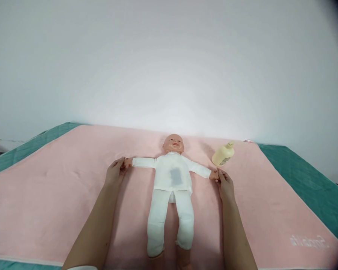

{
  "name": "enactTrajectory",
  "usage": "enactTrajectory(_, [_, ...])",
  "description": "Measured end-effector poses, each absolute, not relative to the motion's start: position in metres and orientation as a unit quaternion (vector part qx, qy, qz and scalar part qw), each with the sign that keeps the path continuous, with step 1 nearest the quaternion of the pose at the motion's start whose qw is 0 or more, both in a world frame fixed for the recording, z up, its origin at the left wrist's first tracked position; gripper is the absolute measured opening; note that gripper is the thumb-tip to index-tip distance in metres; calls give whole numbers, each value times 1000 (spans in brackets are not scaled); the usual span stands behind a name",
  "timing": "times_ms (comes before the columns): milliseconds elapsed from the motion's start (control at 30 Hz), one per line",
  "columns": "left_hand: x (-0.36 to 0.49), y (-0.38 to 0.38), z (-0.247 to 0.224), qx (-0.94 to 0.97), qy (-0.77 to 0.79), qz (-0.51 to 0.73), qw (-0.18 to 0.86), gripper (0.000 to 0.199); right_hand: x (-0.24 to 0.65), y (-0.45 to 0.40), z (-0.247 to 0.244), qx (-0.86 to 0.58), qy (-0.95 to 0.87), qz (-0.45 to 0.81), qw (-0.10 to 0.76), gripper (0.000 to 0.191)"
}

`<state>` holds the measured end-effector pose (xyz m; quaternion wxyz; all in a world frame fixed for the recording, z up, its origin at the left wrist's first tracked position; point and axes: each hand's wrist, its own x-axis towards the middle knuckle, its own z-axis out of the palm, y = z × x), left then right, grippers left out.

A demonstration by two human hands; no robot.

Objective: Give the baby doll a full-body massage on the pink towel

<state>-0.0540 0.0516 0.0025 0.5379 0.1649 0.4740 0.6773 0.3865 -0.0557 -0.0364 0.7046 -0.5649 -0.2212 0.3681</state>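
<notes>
Doll [163, 174] lies face-up between the two grips, arms out, on pink towel [59, 195].
Left grip [117, 170] pinches one doll hand [128, 162]; right grip [225, 180] pinches the other. Yellow bottle [221, 155] just beyond right grip; green sheet [304, 176] shows farther out, past towel edges.
</notes>
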Motion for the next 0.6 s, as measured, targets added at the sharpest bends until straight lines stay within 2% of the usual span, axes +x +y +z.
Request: enactTrajectory(600, [-60,55,-8,185,448,678,553,19,392,-52,-41,-531,-193,381,732,40])
